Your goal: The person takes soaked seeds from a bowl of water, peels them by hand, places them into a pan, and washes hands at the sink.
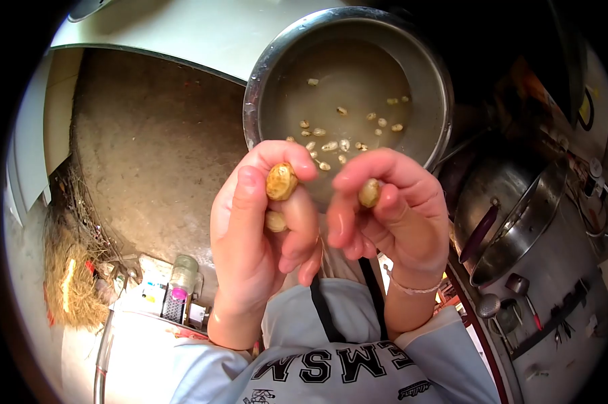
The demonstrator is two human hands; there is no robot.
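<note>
Peanut-like pods look rounded, yellowish-brown, mottled and shiny.

left grip: two yellowish lumps | right grip: one lump | metal basin: water, pale pieces

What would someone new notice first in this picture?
Probably the middle, where the left hand pinches a yellowish, peanut-like piece, with another piece lower down, and the right hand pinches a smaller piece. Next, perhaps the big metal basin just beyond them, with small pale bits in its cloudy water.
</note>
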